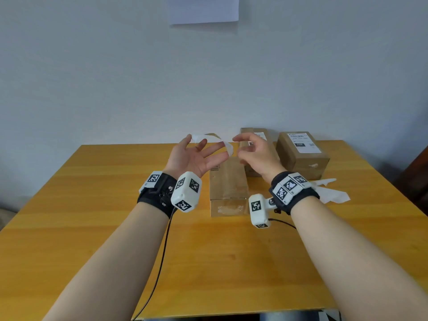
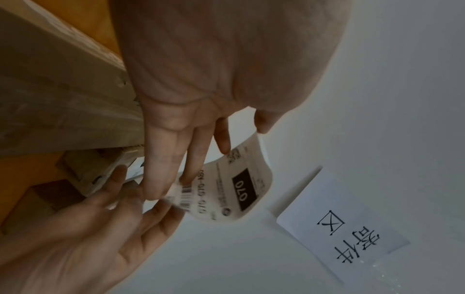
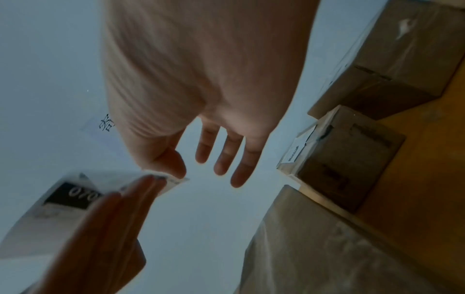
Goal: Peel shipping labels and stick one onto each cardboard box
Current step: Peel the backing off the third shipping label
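Holding the curled label [image 1: 212,141] pinched in your left hand [image 1: 194,156], right hand [image 1: 257,154] pinching its end, risks it folding onto itself.

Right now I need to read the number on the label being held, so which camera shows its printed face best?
The left wrist view: the label faces that camera, with 070 on a black box and a barcode. The right wrist view shows part of it, blurred, behind the left hand. The head view shows only a curled white strip.

Curled white label [image 2: 241,187] marked 070, held above 3 cardboard boxes [image 1: 228,181].
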`<state>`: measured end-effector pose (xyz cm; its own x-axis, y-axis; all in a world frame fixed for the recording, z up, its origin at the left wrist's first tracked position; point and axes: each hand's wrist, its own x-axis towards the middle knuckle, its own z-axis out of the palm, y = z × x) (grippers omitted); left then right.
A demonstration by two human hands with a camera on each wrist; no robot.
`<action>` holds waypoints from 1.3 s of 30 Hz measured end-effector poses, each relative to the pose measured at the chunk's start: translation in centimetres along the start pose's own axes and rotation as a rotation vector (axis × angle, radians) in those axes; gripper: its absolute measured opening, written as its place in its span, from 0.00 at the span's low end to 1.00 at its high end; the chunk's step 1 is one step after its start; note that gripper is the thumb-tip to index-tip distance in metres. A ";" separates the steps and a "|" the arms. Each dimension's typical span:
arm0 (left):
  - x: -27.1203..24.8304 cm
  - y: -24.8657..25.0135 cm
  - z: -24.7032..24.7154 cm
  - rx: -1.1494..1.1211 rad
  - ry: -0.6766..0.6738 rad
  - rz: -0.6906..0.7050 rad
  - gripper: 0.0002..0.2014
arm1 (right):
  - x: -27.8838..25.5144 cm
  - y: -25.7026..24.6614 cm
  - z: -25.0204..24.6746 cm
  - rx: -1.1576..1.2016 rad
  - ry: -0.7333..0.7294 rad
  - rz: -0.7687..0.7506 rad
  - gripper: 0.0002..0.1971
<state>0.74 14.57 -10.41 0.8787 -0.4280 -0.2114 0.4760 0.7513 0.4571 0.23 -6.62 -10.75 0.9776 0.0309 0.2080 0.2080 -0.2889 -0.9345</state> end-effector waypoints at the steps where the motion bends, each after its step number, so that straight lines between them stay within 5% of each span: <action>1: -0.2 0.1 0.0 -0.026 -0.007 -0.012 0.21 | -0.1 0.0 0.1 -0.054 -0.022 -0.037 0.21; 10: -1.2 0.3 0.4 -0.080 -0.035 -0.071 0.23 | 0.1 0.1 0.6 -0.163 -0.007 -0.254 0.17; 15: -1.5 0.1 0.8 -0.024 -0.019 -0.072 0.20 | 0.4 -0.1 0.4 -0.206 0.012 -0.365 0.25; 25: -2.0 -0.4 1.0 0.130 0.058 -0.050 0.26 | 0.5 -0.3 0.7 -0.217 -0.017 -0.350 0.21; 33: -2.6 -0.6 1.4 0.270 0.053 -0.099 0.17 | 0.3 -1.1 0.9 -0.185 0.059 -0.401 0.21; 39: -2.8 -0.6 1.3 0.238 0.033 -0.114 0.26 | 0.2 -0.8 1.2 -0.241 0.039 -0.427 0.28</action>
<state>-2.04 14.69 -8.94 0.8222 -0.4840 -0.2996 0.5537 0.5581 0.6180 0.32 -5.26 -10.25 0.8040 0.1603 0.5726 0.5720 -0.4713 -0.6713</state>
